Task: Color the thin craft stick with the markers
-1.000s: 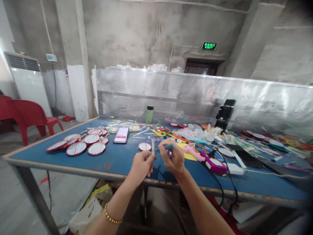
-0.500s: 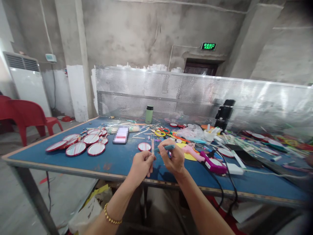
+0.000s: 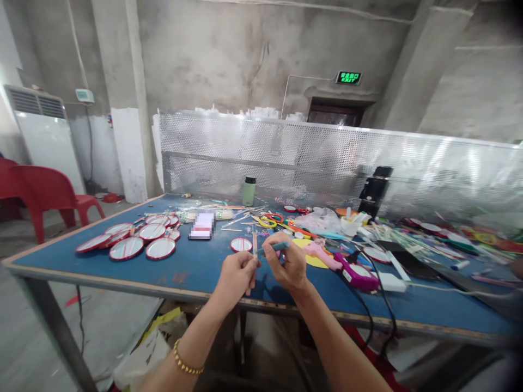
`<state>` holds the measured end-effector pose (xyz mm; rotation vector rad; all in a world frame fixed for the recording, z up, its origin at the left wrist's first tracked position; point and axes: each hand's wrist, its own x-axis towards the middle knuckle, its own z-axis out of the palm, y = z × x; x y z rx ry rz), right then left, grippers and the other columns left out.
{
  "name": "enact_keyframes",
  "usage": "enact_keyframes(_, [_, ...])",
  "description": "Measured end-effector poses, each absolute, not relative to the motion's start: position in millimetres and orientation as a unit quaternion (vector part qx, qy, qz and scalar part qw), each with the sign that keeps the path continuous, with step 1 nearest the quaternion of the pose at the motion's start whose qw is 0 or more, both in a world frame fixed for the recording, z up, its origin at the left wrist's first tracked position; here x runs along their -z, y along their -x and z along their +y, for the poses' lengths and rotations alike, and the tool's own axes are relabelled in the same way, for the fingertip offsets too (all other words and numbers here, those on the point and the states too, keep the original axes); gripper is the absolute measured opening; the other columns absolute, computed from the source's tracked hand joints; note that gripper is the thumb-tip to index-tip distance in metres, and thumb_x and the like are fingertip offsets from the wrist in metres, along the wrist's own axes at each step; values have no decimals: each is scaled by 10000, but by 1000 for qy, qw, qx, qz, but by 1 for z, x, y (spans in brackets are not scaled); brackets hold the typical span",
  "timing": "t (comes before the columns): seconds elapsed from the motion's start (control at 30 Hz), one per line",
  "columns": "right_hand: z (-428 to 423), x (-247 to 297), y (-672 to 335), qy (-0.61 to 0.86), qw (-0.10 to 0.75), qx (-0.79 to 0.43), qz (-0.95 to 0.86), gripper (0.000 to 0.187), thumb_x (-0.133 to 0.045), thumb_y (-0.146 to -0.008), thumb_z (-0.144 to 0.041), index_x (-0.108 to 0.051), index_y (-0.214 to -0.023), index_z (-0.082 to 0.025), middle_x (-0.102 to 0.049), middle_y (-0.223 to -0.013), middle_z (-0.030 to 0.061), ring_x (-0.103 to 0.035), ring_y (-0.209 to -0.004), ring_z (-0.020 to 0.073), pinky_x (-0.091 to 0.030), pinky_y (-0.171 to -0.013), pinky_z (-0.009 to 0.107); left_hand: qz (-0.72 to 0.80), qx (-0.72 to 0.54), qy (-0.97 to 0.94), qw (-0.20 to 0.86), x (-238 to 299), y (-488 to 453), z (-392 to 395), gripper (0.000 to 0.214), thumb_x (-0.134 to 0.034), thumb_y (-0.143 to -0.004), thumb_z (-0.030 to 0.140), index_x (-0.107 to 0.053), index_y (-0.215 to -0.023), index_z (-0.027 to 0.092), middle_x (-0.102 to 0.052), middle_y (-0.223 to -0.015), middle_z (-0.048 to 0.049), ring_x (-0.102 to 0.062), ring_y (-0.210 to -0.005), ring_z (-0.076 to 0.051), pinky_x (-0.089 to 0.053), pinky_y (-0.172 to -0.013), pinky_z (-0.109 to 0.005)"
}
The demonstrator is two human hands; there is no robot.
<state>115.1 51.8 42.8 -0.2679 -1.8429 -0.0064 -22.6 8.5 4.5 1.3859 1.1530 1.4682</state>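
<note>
The right hand, gripping a pen, has edged toward the stick the left hand pinches

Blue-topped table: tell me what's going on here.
A person works over the blue-topped table with bare hands. The left hand pinches a thin flat stick between its fingers, and the right hand grips a teal pen-like tool, its tip at the stick; whether they touch is unclear. One red-rimmed disc lies just beyond the left hand; more discs are heaped to the left.
</note>
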Motion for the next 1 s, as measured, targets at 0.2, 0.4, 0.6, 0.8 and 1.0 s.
enact_keyframes(0.2, [51,-44,-115,119,605,-1,-787,152,-539,-960,-186,-601,-824,-212,-633,-728,25,-596,-655,154,-488,-624,287,457,-579,-544,400,-4,23,8,342,-617,-810,501,-606,-695,179,-527,-369,59,-409,-268,-78,-273,-326,-175])
enact_keyframes(0.4, [51,-44,-115,122,620,6,-775,148,-533,-963,-182,-600,-834,-212,-639,-745,31,-598,-655,152,-498,-623,288,458,-580,-541,402,-5,23,8,332,-626,-806,493,-609,-700,179,-526,-370,63,-406,-268,-77,-284,-330,-177])
enact_keyframes(0.6, [51,-45,-115,124,609,7,-784,163,-534,-964,-182,-596,-816,-208,-630,-724,26,-593,-650,150,-482,-621,284,457,-577,-542,404,-7,23,6,323,-616,-815,482,-601,-695,182,-523,-367,62,-404,-268,-78,-276,-331,-176])
enact_keyframes(0.8, [52,-44,-114,126,609,7,-783,160,-532,-965,-188,-580,-815,-213,-622,-723,20,-582,-653,148,-491,-632,289,455,-580,-544,401,-5,23,7,350,-628,-810,511,-609,-697,180,-527,-371,61,-405,-269,-79,-280,-329,-178])
enact_keyframes(1.0, [53,-42,-115,120,608,10,-785,138,-536,-963,-188,-587,-838,-216,-634,-742,27,-597,-664,151,-501,-631,289,456,-581,-543,400,-4,23,9,361,-632,-809,524,-615,-697,182,-529,-373,61,-410,-265,-82,-282,-323,-181])
